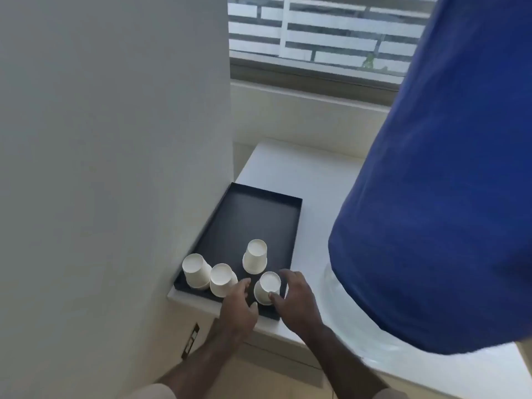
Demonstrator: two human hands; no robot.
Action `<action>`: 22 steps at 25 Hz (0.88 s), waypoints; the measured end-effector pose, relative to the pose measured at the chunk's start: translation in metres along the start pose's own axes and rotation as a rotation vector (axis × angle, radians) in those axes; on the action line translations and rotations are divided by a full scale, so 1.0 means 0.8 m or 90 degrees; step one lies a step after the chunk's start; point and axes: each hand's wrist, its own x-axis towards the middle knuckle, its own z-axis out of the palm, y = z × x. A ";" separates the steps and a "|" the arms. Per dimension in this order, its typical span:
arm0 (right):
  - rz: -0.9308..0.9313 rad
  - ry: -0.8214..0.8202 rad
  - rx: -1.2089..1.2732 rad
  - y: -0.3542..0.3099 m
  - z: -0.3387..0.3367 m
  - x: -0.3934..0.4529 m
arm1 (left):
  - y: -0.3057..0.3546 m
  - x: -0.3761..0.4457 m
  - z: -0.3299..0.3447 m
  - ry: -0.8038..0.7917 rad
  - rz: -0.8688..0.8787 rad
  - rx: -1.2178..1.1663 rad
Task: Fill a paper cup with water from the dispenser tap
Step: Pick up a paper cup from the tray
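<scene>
Low in the frame's centre, the right hand (296,298) closes loosely around an upturned cup (267,287) on the black tray (253,208); the left hand (239,305) hovers beside it, open. Picking has barely begun; filling remains.

A black tray (253,214) lies on a white counter (302,180), pushed against a wall (115,139). Four upside-down paper cups stand at the tray's near end — two at its near left corner, one (255,256) toward the middle, one (267,287) at the near right edge. The right hand (296,295) grips this last cup between thumb and fingers; the left hand (239,303) hovers just left of it, fingers spread. A big blue water bottle (446,211) rises right of the tray.
</scene>
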 end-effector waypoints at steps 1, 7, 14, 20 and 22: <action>0.012 -0.007 0.002 0.005 0.009 0.012 | -0.004 0.009 0.008 0.013 -0.052 -0.030; 0.050 -0.062 -0.052 0.023 0.061 0.056 | -0.006 0.030 0.024 0.056 -0.220 -0.115; 0.081 0.045 0.180 0.008 0.029 0.039 | 0.021 0.015 0.016 0.047 -0.254 -0.255; 0.011 0.014 0.329 -0.002 -0.003 -0.026 | 0.068 -0.013 -0.011 -0.103 -0.190 -0.584; -0.026 0.008 0.323 -0.011 -0.014 -0.050 | 0.073 -0.028 -0.020 -0.081 -0.115 -0.513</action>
